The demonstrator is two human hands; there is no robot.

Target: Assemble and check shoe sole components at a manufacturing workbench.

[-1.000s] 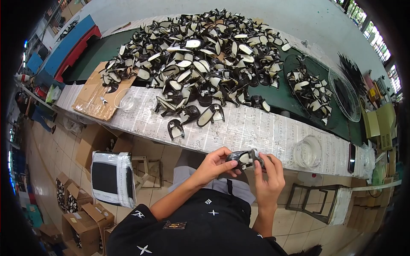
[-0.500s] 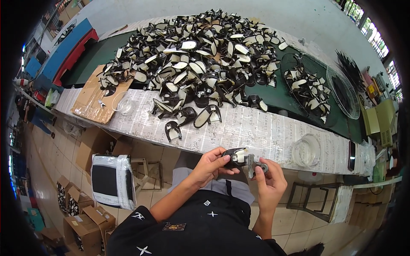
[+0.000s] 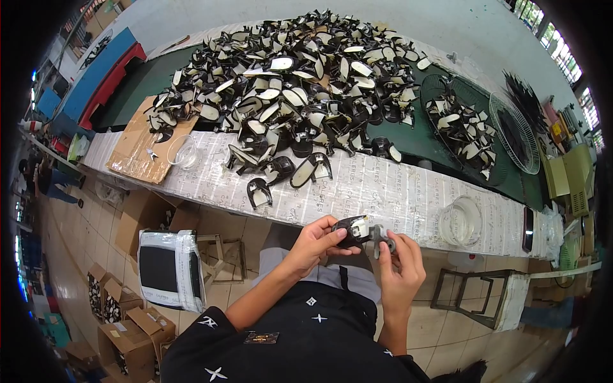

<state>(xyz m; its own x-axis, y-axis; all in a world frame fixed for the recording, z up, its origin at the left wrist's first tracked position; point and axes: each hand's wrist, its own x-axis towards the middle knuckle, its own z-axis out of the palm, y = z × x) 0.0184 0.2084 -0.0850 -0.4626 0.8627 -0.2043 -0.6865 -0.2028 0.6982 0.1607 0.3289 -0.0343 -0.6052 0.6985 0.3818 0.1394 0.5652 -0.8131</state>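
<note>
My left hand (image 3: 319, 240) is closed round a glossy black shoe part (image 3: 348, 231) with a cream inside, held in front of the table's near edge. Between the fingers of my right hand (image 3: 402, 258) is a small grey metal piece (image 3: 379, 239) with a rounded knob. It stands upright at the right end of the shoe part; whether the two touch, I cannot tell. Closest on the table lie several similar black and cream parts, one a loose shoe part (image 3: 258, 193) and another an oval-faced shoe part (image 3: 308, 171).
A large heap of shoe parts (image 3: 281, 96) covers the table's (image 3: 357, 191) far side. At right are a filled wire basket (image 3: 426, 105), a clear round tub (image 3: 461, 223) and a phone (image 3: 528, 230). Cardboard (image 3: 124, 150) lies at left; a black-topped stool (image 3: 167, 268) stands below.
My right hand has shifted slightly left and down, with the grey metal piece turned a little. The shoe part in my left hand has tilted slightly.
</note>
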